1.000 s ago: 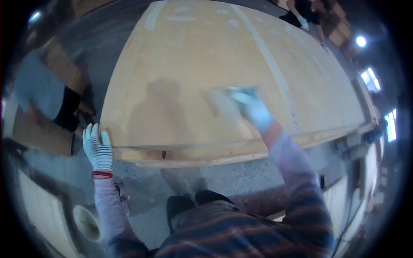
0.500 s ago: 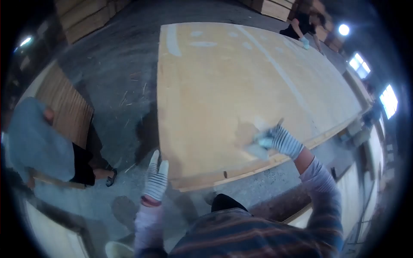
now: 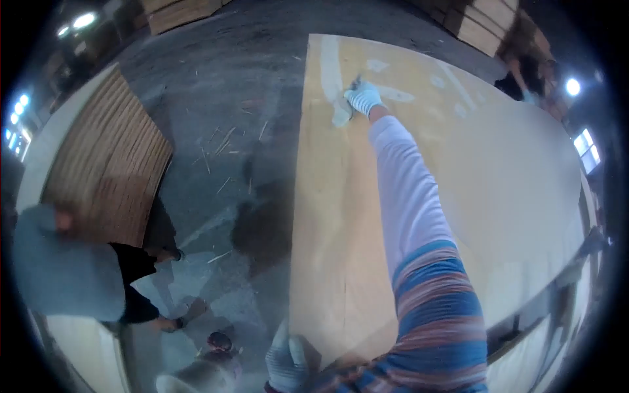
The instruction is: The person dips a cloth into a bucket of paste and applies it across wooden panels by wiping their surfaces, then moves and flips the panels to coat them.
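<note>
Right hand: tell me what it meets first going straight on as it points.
Ahead of the right hand, the pale stripe on the board seems first; whether it would touch or pass above is unclear.

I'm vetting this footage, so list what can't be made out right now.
Tool: head view, mostly hidden by the right hand.
Left hand: head view, blurred; contact with the sheet can't be told.
Sheet's near edge: head view, partly hidden behind the right sleeve.
Far worker: head view, too dim to read the hands.
</note>
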